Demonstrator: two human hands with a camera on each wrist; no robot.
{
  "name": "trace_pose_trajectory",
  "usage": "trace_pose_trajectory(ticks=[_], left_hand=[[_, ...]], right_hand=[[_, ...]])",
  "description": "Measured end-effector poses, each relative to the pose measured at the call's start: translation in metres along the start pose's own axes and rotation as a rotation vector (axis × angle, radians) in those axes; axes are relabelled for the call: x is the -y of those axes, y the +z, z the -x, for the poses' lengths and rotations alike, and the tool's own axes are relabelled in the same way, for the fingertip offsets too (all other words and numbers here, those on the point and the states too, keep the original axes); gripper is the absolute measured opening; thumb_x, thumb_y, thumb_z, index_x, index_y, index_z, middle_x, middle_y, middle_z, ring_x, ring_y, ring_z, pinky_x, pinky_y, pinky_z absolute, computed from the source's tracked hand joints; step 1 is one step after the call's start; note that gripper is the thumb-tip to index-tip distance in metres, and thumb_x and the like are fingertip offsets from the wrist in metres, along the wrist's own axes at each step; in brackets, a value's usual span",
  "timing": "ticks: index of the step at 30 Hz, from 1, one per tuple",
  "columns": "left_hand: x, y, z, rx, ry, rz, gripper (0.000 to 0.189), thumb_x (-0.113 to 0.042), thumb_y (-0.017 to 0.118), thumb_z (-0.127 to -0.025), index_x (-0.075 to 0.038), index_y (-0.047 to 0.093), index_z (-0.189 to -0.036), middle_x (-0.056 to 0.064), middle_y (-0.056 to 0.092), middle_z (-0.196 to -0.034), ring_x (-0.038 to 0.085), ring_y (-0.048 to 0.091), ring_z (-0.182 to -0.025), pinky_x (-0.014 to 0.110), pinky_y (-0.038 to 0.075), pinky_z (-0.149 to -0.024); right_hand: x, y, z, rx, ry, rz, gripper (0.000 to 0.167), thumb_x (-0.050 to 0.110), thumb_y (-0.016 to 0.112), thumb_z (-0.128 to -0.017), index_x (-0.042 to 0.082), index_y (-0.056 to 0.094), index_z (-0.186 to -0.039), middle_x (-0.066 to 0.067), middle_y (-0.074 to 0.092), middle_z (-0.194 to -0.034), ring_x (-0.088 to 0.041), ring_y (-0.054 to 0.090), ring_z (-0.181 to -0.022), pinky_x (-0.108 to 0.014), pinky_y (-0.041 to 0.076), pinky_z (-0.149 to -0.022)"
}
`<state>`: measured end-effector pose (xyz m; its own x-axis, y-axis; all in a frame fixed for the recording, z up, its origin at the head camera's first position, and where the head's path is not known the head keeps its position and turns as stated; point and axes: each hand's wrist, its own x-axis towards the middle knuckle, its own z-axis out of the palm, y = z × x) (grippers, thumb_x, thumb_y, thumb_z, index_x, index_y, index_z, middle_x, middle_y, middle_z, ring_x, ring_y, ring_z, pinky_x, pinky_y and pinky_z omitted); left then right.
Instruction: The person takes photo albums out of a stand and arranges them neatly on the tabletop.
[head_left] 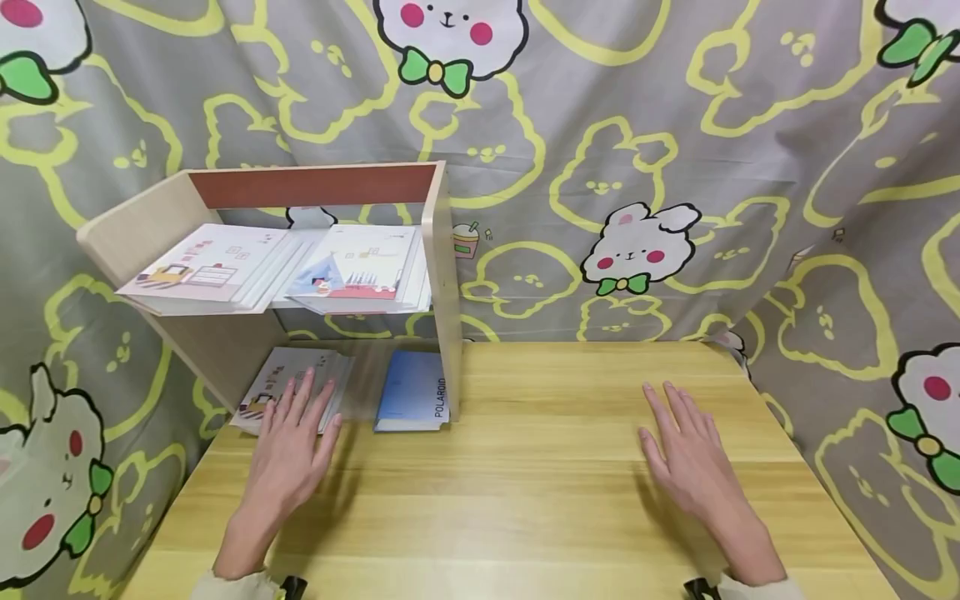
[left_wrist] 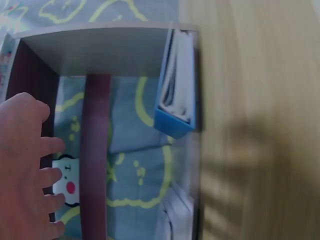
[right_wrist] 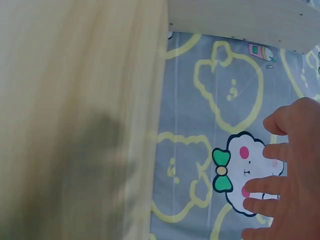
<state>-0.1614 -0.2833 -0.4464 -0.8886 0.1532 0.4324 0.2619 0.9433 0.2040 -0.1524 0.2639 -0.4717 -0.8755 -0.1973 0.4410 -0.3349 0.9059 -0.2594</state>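
My left hand (head_left: 288,458), fingers spread and fairly straight, hovers over the table in front of the small shelf's lower level. In the head view its fingertips overlap a pale illustrated booklet stack (head_left: 300,367) on that level. To the right in the same level lies a blue POLAROID album (head_left: 412,387); the left wrist view shows its blue cover and white pages (left_wrist: 177,80) end on. My right hand (head_left: 693,462) is held over the right part of the table with fingers extended and nothing in it. Its shadow falls on the wood beside it.
A two-level wooden shelf (head_left: 442,283) stands at the table's back left. On its upper level lie two booklet stacks, a left one (head_left: 213,262) and a right one (head_left: 356,267). Behind the wooden table (head_left: 555,467) hangs a grey patterned curtain (head_left: 525,208), also along both sides.
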Motion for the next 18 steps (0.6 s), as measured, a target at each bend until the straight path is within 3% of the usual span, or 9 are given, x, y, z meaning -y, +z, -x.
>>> trace_pose_trajectory(ticks=[7, 18], left_hand=[[-0.013, -0.006, -0.012, -0.032, 0.008, 0.107, 0.053, -0.035, 0.043, -0.110, -0.010, 0.042, -0.157, 0.020, 0.019, -0.168, 0.046, 0.017, -0.152, 0.074, 0.020, -0.113], [-0.025, -0.015, -0.016, -0.176, 0.024, 0.219, 0.046, -0.027, 0.051, -0.108, -0.009, 0.050, -0.151, 0.025, 0.039, -0.157, 0.051, 0.039, -0.138, 0.071, 0.030, -0.108]], right_hand=[[0.011, 0.000, -0.012, -0.083, -0.054, -0.071, 0.061, 0.022, 0.056, -0.104, 0.007, 0.034, -0.159, -0.032, 0.032, -0.157, -0.055, 0.032, -0.140, -0.068, 0.024, -0.115], [0.029, -0.002, -0.030, -0.140, -0.062, -0.162, 0.061, 0.013, 0.060, -0.101, 0.008, 0.038, -0.158, -0.027, 0.035, -0.157, -0.051, 0.036, -0.139, -0.072, 0.036, -0.103]])
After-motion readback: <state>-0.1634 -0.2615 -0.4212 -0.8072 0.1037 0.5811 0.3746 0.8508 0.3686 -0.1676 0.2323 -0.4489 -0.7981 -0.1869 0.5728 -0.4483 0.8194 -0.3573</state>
